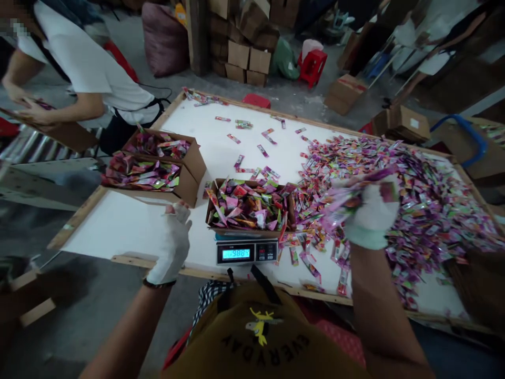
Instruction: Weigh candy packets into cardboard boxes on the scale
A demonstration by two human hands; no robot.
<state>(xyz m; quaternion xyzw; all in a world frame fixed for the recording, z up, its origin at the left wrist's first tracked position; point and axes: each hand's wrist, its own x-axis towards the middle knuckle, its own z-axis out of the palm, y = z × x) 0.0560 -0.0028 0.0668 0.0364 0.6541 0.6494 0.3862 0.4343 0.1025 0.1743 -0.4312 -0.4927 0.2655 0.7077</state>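
Observation:
My right hand (373, 216), in a white glove and blurred by motion, is closed round a bunch of small candy packets (339, 202) above the large heap. My left hand (173, 239), gloved with bare fingertips, hovers over the white table left of the scale; its fingers are loosely bent, the thumb is apart, and no object shows in it. Between both hands, an open cardboard box (252, 231) full of purple, red and green packets stands on a digital scale (246, 253) with a lit display.
Two filled cardboard boxes (191, 176) stand at the table's left. The packet heap (418, 210) covers the right side; loose packets (263, 151) dot the middle. A wooden rim (315, 123) edges the table. At left a co-worker (84, 68) handles cardboard by a roller conveyor (43, 145).

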